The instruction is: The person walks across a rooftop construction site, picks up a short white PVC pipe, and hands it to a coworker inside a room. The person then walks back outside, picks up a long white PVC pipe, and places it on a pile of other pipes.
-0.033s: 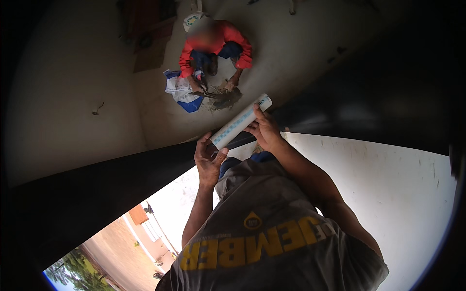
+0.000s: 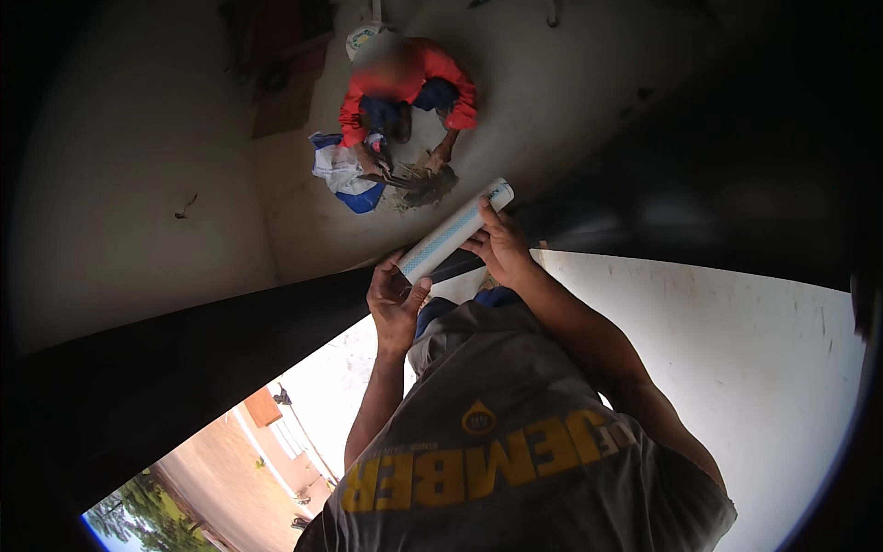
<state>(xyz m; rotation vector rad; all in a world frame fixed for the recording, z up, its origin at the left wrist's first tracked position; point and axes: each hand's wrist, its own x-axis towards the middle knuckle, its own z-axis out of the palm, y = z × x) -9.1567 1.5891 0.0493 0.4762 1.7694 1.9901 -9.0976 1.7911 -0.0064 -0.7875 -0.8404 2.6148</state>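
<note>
A white tube (image 2: 449, 235) with a blue chequered band along its side is held at a slant in front of my body. Its far end points up and to the right. My left hand (image 2: 395, 308) closes round the near, lower end, thumb on one side and fingers on the other. Farther up, near the other end, my right hand (image 2: 499, 247) grips the tube with the thumb lying on its upper face. Part of the right fingers is hidden behind the tube.
Ahead on the floor, a person in a red top (image 2: 405, 92) crouches, both hands at a dark, brushy bundle (image 2: 430, 187). Beside them lies a white and blue sack (image 2: 345, 173). A wide black band (image 2: 184, 340) crosses the view. Bright outdoor ground (image 2: 221, 474) shows at lower left.
</note>
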